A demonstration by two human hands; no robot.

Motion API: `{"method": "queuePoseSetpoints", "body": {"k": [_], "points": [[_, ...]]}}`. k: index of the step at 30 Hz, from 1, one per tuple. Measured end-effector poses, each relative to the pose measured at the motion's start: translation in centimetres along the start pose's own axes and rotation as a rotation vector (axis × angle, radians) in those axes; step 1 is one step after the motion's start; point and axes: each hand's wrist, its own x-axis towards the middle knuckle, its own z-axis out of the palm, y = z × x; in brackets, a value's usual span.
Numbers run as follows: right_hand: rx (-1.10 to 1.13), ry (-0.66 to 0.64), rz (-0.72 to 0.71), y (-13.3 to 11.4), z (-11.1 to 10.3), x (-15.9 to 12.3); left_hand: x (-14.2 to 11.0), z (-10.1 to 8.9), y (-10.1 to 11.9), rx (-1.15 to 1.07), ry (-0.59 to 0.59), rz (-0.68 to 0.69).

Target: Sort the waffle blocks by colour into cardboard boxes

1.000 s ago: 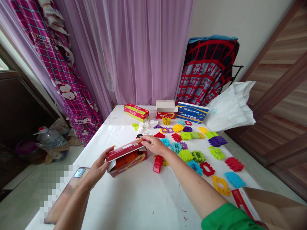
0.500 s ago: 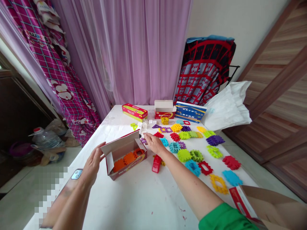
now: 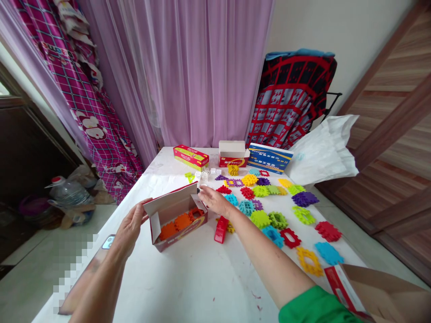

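Observation:
A red cardboard box (image 3: pixel 182 231) lies on the white table (image 3: pixel 188 278) with its lid (image 3: pixel 168 206) tipped up and orange plastic pieces (image 3: pixel 175 221) showing inside. My left hand (image 3: pixel 130 228) is at the box's left end, fingers stretched, thumb and fingertips touching the raised lid's edge. My right hand (image 3: pixel 215 201) reaches to the box's right end, fingers straight, their tips at the side flap. I cannot see anything held in it. A red block (image 3: pixel 221 229) lies just right of the box.
Several coloured interlocking pieces (image 3: pixel 269 206) are spread over the right half. At the far edge lie a shut red box (image 3: pixel 191 157), an open red box (image 3: pixel 233 154), a blue box (image 3: pixel 269 158) and a white bag (image 3: pixel 323 150). A phone (image 3: pixel 108 242) lies under my left wrist.
The box's lid, pressed nearly flat a second ago, has swung up. My left hand moved from the box's end to the lid's edge. My right hand slid off the lid top.

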Motion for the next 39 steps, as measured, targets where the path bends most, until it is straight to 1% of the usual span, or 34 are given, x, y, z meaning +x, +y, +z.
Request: {"method": "queuePoseSetpoints", "body": {"k": [3,6,10,13,14,16,19,20,21,23,25,27,30,32,36,39], "points": [[-0.139,-0.065,0.008,1.0,0.5,-0.8,0.1,-0.1,-0.5,-0.042,-0.054,-0.054],[-0.201,-0.033,0.049,1.4,0.8,-1.4,0.0,-0.2,-0.4,-0.079,-0.099,-0.080],[-0.132,-0.040,0.039,1.4,0.8,-1.6,-0.3,-0.8,-0.1,-0.028,-0.176,-0.037],[-0.074,-0.047,0.023,1.3,0.8,-1.6,-0.5,-1.7,-0.2,0.099,-0.237,0.009],[-0.042,-0.050,0.032,1.3,0.7,-1.6,-0.5,-1.9,-0.3,0.159,-0.263,0.032],[0.069,-0.060,0.099,1.4,0.6,-1.7,-0.8,-2.2,-0.5,0.286,-0.309,0.108],[0.288,-0.044,0.235,1.5,0.2,-2.1,-1.3,-2.1,-0.9,0.453,-0.329,0.288],[0.336,-0.027,0.248,1.4,0.0,-2.3,-1.5,-2.0,-1.0,0.498,-0.326,0.351],[0.354,-0.018,0.229,1.4,-0.2,-2.5,-1.6,-1.8,-1.1,0.534,-0.323,0.405],[0.301,-0.043,0.137,1.2,-0.4,-2.7,-1.9,-1.6,-1.2,0.582,-0.321,0.471],[0.182,-0.110,0.044,1.0,-0.4,-2.6,-2.0,-1.5,-1.3,0.615,-0.312,0.485],[0.071,-0.189,-0.012,1.0,-0.4,-2.2,-1.8,-1.6,-1.5,0.639,-0.308,0.452],[-0.073,-0.264,-0.072,1.2,-0.3,-1.1,-1.2,-2.0,-1.8,0.639,-0.334,0.341],[-0.139,-0.283,-0.106,1.5,-0.2,-0.5,-0.6,-2.2,-2.1,0.624,-0.358,0.289],[-0.232,-0.262,-0.136,1.7,0.0,-0.1,0.4,-2.4,-2.5,0.623,-0.380,0.312],[-0.299,-0.285,-0.122,1.4,0.2,-0.5,0.3,-2.5,-2.7,0.624,-0.441,0.308]]}}
